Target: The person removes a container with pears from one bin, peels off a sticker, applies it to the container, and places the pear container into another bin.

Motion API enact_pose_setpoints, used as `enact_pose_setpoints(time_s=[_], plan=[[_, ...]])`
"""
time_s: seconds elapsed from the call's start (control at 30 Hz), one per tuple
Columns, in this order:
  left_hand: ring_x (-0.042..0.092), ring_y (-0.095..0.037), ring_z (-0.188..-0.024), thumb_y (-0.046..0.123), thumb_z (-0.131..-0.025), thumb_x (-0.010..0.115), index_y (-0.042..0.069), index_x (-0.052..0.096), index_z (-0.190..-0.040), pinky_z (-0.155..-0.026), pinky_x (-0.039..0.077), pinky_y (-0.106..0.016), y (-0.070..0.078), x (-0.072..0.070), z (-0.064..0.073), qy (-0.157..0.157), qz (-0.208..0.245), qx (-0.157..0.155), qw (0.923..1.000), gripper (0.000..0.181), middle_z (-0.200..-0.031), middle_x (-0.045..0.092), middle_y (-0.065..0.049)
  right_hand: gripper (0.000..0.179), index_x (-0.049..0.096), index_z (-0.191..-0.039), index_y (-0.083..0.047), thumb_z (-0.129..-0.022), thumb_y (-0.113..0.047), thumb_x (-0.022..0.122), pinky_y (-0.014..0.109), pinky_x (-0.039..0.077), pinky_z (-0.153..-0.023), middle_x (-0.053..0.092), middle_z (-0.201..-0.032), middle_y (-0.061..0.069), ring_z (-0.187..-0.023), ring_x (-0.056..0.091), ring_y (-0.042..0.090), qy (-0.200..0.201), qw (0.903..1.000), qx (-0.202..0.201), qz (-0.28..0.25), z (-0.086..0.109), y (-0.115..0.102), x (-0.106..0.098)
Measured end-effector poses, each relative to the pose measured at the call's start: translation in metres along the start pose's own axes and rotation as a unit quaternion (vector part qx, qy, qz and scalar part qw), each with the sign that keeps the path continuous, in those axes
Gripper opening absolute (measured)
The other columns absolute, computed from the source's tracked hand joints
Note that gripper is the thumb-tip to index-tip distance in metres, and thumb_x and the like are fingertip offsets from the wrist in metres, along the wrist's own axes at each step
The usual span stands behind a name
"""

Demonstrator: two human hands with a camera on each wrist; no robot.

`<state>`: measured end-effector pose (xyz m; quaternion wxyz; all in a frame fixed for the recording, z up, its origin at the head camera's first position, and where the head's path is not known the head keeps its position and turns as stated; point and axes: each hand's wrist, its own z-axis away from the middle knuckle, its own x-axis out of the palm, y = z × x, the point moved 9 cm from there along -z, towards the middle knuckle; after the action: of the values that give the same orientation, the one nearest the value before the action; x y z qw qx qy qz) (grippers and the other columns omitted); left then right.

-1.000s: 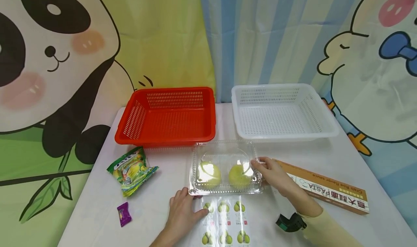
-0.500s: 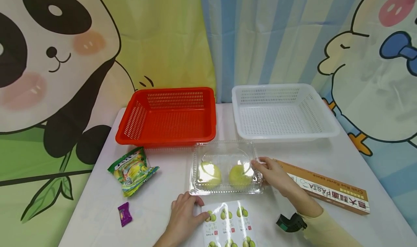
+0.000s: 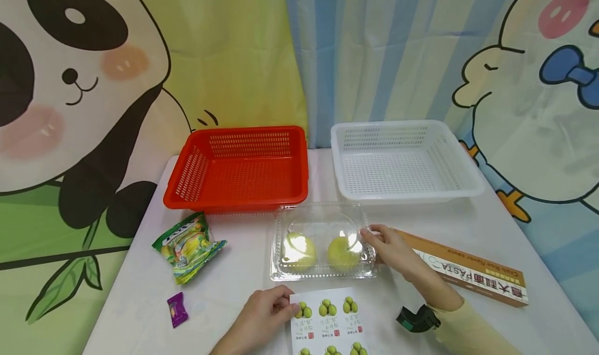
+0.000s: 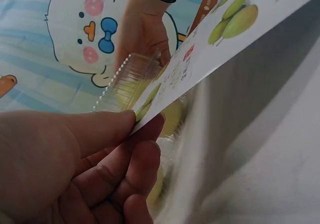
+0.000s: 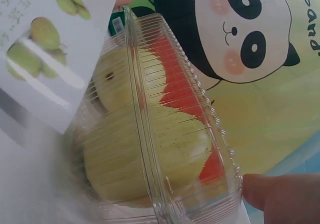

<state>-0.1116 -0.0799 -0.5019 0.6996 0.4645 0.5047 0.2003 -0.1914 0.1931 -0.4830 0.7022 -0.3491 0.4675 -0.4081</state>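
Note:
A printed sheet of stickers [image 3: 327, 331] with small green-fruit pictures is in front of me. My left hand [image 3: 262, 313] pinches its upper left corner between thumb and fingers. In the left wrist view the sheet [image 4: 200, 54] slants up, with a shadow on the white cloth. Just beyond is a clear plastic clamshell box [image 3: 323, 217], its lid down over two pale yellow-green round fruits [image 3: 343, 253]. My right hand [image 3: 395, 253] grips the box's right side. In the right wrist view the thumb [image 5: 255, 191] touches the rim; the other fingers are hidden.
Behind the box stand a red basket [image 3: 238, 201] and a white basket [image 3: 412, 194]. A green snack bag [image 3: 189, 248] and a purple wrapped candy [image 3: 177, 310] lie at left. A long pasta box [image 3: 472, 269] lies at right, partly behind the right forearm.
My left hand has drawn the sheet slightly toward me and raised its edge, its fingers curling under the corner. The right hand and the box have stayed put.

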Motion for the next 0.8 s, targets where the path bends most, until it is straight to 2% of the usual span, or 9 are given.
enact_pose_setpoints(time_s=[0.2,0.3,0.37,0.47,0.53,0.67,0.73,0.8], plan=[[0.054,-0.003,-0.067,0.039,-0.093,0.066,0.022,0.066,-0.094,-0.064,0.047,-0.023,0.013,-0.004,0.0,-0.044,0.056,0.008,0.9974,0.017,-0.073,0.065,0.014,0.075,0.032,-0.145,0.006,-0.099,-0.052,0.048,0.048,0.05,-0.089,0.054,-0.129,0.028,-0.115,0.056,0.037,0.016,0.9976,-0.022,0.063,0.004,-0.009,-0.007],[0.054,-0.004,-0.066,0.037,-0.093,0.066,0.02,0.067,-0.096,-0.061,0.048,-0.023,0.025,-0.007,-0.001,-0.052,0.085,0.02,0.9948,0.018,-0.074,0.065,0.012,0.072,0.033,-0.145,0.004,-0.1,-0.05,0.049,0.05,0.05,-0.089,0.053,-0.132,0.029,-0.117,0.055,0.04,0.04,0.993,-0.06,0.093,0.009,-0.021,-0.013],[0.055,-0.004,-0.065,0.036,-0.093,0.066,0.02,0.067,-0.097,-0.06,0.049,-0.023,0.035,-0.009,-0.001,-0.054,0.098,0.028,0.9933,0.017,-0.074,0.065,0.011,0.068,0.038,-0.143,0.004,-0.1,-0.048,0.05,0.051,0.05,-0.089,0.053,-0.133,0.027,-0.117,0.055,0.041,0.073,0.9852,-0.095,0.123,0.014,-0.033,-0.017],[0.056,-0.005,-0.064,0.033,-0.094,0.066,0.019,0.067,-0.097,-0.059,0.05,-0.024,0.05,-0.013,-0.002,-0.055,0.108,0.05,0.9913,0.014,-0.074,0.066,0.01,0.06,0.05,-0.136,0.002,-0.099,-0.045,0.054,0.055,0.047,-0.091,0.057,-0.13,0.023,-0.115,0.056,0.041,0.131,0.9671,-0.146,0.162,0.027,-0.053,-0.024],[0.057,-0.005,-0.063,0.032,-0.094,0.066,0.02,0.068,-0.097,-0.059,0.05,-0.024,0.058,-0.014,-0.003,-0.059,0.113,0.063,0.9899,0.012,-0.074,0.066,0.01,0.051,0.057,-0.131,-0.001,-0.099,-0.041,0.057,0.058,0.044,-0.092,0.058,-0.129,0.019,-0.116,0.055,0.04,0.155,0.9577,-0.176,0.166,0.037,-0.067,-0.026],[0.059,-0.006,-0.063,0.028,-0.094,0.067,0.017,0.068,-0.097,-0.058,0.049,-0.024,0.075,-0.016,-0.007,-0.065,0.129,0.09,0.9854,0.012,-0.075,0.067,0.009,0.03,0.066,-0.121,-0.009,-0.096,-0.026,0.065,0.055,0.044,-0.092,0.064,-0.122,0.006,-0.114,0.057,0.031,0.172,0.9414,-0.251,0.146,0.059,-0.095,-0.023],[0.06,-0.008,-0.064,0.026,-0.094,0.067,0.014,0.068,-0.097,-0.058,0.05,-0.024,0.084,-0.018,-0.01,-0.067,0.14,0.108,0.9819,0.011,-0.075,0.067,0.008,0.024,0.068,-0.118,-0.013,-0.094,-0.019,0.068,0.047,0.046,-0.091,0.065,-0.118,-0.001,-0.112,0.057,0.023,0.169,0.9322,-0.291,0.135,0.07,-0.107,-0.019],[0.061,-0.009,-0.064,0.023,-0.094,0.067,0.013,0.067,-0.097,-0.058,0.05,-0.024,0.092,-0.019,-0.013,-0.067,0.148,0.127,0.9785,0.01,-0.076,0.067,0.008,0.023,0.069,-0.115,-0.015,-0.092,-0.012,0.069,0.036,0.051,-0.085,0.065,-0.116,-0.006,-0.11,0.058,0.017,0.153,0.9263,-0.323,0.118,0.079,-0.117,-0.013]])
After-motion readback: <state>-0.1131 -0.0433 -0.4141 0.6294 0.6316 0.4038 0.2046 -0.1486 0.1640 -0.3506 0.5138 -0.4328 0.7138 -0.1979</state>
